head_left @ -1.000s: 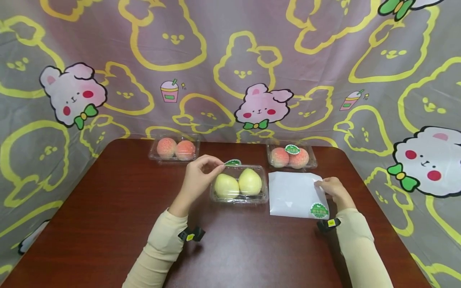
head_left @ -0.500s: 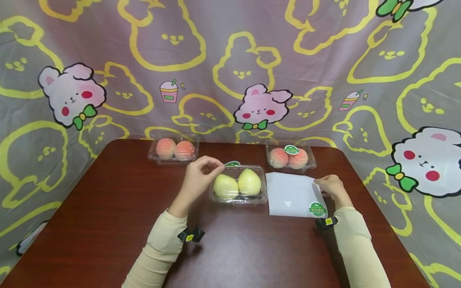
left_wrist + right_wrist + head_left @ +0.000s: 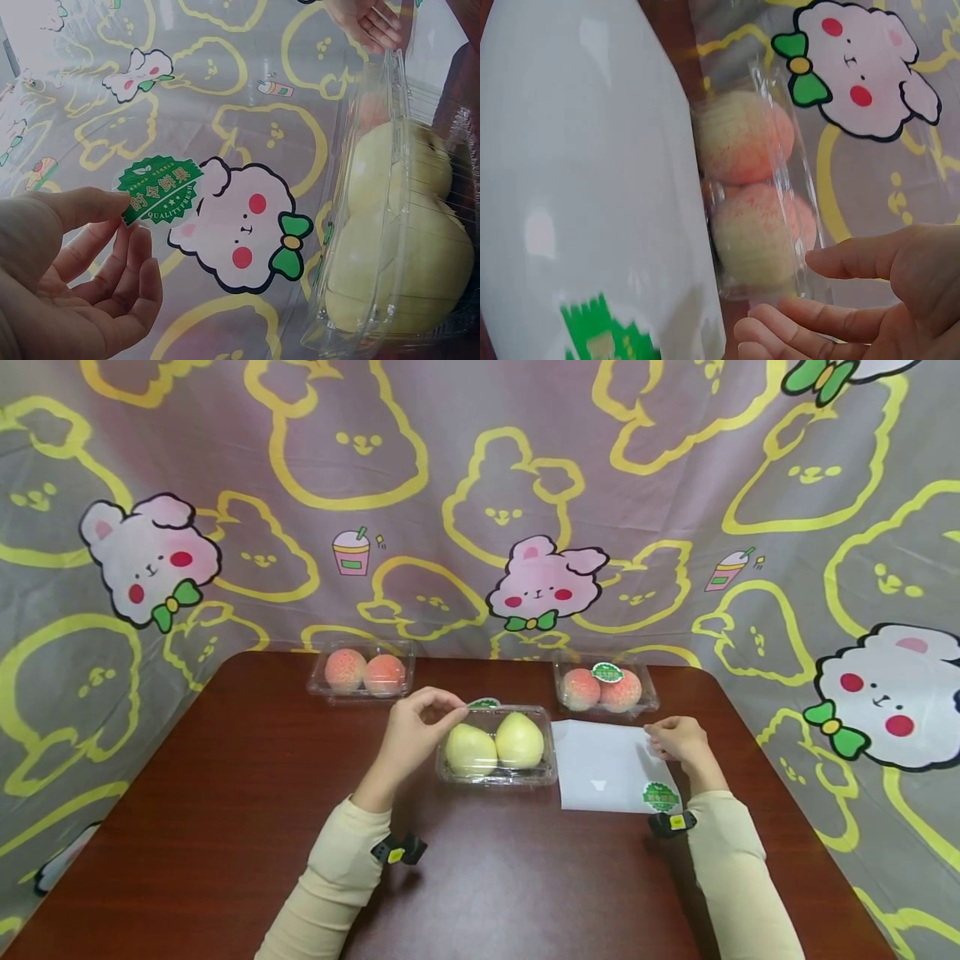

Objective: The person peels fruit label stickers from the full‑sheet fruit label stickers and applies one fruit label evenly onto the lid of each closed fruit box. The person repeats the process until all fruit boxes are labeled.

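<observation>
1. The left hand (image 3: 416,731) pinches the sticker (image 3: 161,191) by its edge, at about 11 o'clock from the middle box (image 3: 498,780); the left wrist view shows it in the air, apart from that box.
2. The right hand (image 3: 678,741) has relaxed, parted fingers and seems to hold nothing. It is at the 2 o'clock corner of the sheet (image 3: 607,768), which lies at the box's 3 o'clock on the bench (image 3: 480,877).
3. The step in hand looks to be handling the sticker over the box. Best, I judge, to keep the pinch at the rim, hold the sticker flat, and keep other fingers off its back.
4. If it meets the box, touching one edge first and smoothing outward should avoid creases; the right hand could steady the box against sliding.
5. The sticker's back and the part under the thumb are hidden, so its backing cannot be told. The head view shows it only as a foreshortened sliver.
6. Whether the right fingers touch the sheet is unclear. The right wrist view cuts off the sheet, and glare muddles the box's clear top.
</observation>
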A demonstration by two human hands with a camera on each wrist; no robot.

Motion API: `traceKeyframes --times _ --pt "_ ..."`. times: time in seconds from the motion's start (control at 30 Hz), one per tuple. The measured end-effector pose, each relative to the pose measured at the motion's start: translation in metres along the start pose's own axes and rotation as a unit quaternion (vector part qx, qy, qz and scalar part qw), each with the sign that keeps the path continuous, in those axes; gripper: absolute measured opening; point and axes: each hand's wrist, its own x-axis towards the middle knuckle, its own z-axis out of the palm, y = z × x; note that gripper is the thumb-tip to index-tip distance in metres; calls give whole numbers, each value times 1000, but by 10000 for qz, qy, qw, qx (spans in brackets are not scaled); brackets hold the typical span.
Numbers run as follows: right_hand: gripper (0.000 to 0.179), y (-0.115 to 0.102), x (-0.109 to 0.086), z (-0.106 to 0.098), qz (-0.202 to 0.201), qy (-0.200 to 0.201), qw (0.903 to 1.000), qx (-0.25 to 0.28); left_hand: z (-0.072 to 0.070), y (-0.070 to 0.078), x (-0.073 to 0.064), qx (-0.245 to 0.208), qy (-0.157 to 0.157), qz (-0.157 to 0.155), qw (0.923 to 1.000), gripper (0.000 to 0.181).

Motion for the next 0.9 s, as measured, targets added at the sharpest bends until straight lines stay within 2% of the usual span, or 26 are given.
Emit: traceKeyframes --times 0.5,0.9 --pt "40 -31 -8 25 -644 -450 9962 378 2 -4 1 28 -95 -64 9999 10" --pt "39 -51 -12 42 -964 -839 9901 580 2 -6 2 67 -134 -23 9999 9"
